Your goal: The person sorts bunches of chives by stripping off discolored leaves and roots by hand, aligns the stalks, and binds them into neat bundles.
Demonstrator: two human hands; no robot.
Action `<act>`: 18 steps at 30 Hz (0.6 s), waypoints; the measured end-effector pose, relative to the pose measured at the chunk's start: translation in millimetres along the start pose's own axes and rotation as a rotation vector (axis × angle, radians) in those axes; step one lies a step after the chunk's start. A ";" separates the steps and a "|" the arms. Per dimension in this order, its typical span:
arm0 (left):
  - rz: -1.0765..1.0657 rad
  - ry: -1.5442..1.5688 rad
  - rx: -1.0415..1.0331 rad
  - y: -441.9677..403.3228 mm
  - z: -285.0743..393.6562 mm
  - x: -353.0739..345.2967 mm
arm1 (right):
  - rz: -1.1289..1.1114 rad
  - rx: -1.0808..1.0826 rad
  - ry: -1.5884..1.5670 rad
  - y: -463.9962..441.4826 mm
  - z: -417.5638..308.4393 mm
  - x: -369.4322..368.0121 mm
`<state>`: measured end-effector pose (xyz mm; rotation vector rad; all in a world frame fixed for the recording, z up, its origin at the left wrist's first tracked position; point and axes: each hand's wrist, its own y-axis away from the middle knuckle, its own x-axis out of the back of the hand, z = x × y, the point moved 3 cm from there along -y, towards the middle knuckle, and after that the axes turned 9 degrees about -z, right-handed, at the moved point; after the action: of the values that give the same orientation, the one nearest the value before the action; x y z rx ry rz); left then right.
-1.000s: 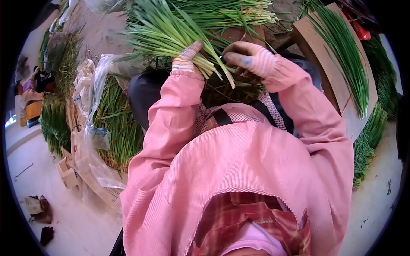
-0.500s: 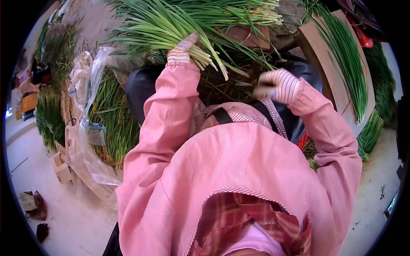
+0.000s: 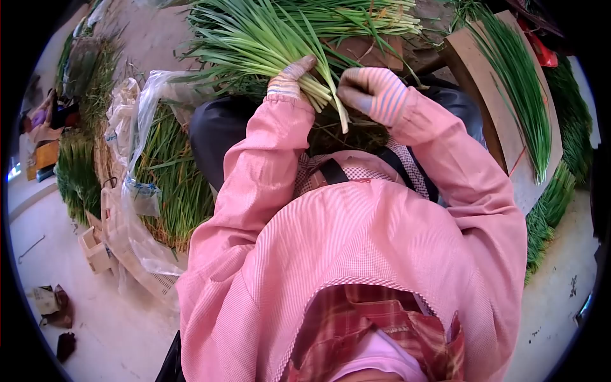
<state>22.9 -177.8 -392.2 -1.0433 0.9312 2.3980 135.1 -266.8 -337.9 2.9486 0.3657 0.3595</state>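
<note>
My left hand (image 3: 291, 79), in a striped glove, is wrapped round a bunch of garlic chives (image 3: 261, 48). The green leaves fan up and to the left, and the pale stalk ends stick out below the thumb. Just right of those ends is my right hand (image 3: 375, 94), gloved alike, with its fingers curled closed. Its fingertips are at one pale stalk (image 3: 337, 105) that stands off from the bunch. Whether they pinch that stalk or a loose leaf is hidden.
More chives (image 3: 369, 19) lie ahead of my knees. To the right, a cardboard sheet (image 3: 474, 79) carries a long bundle of chives (image 3: 519, 95). On the left, a crate (image 3: 137, 254) with clear plastic (image 3: 143, 130) stands beside heaped chives (image 3: 172, 172).
My right hand has come left and up, from apart over my lap to the stalk ends. The left hand has shifted slightly right with the bunch.
</note>
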 end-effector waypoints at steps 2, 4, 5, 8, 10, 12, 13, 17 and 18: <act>0.019 -0.004 -0.024 -9.6 0.7 5.5 | -0.082 0.013 0.239 22.7 -14.0 4.5; 0.040 -0.053 -0.043 -18.9 4.9 14.9 | -0.305 -0.157 0.368 56.5 -12.7 16.2; 0.041 -0.081 -0.044 -24.5 6.9 21.1 | -0.425 -0.317 0.548 72.4 -6.4 28.0; 0.054 -0.167 -0.037 -36.9 6.4 24.6 | -0.058 -0.435 0.211 98.3 12.1 43.7; 0.082 -0.246 -0.030 -37.0 1.2 20.6 | 0.077 -0.386 0.119 84.9 15.5 33.6; 0.113 -0.305 -0.047 -33.8 -0.6 18.5 | 0.136 -0.212 -0.079 61.3 19.9 4.0; 0.149 -0.332 -0.063 -28.6 -1.9 19.8 | 0.072 -0.218 -0.231 51.8 20.4 -10.5; 0.085 -0.336 0.014 -31.3 10.4 31.6 | -0.056 -0.393 -0.338 43.7 22.9 -35.0; 0.155 -0.238 0.057 -19.1 13.7 17.8 | -0.026 -0.283 -0.157 50.5 15.5 -33.7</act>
<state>14.8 -153.5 -406.6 -0.6681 1.0189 2.5344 118.5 -325.8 -351.2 2.6700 0.3042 0.1591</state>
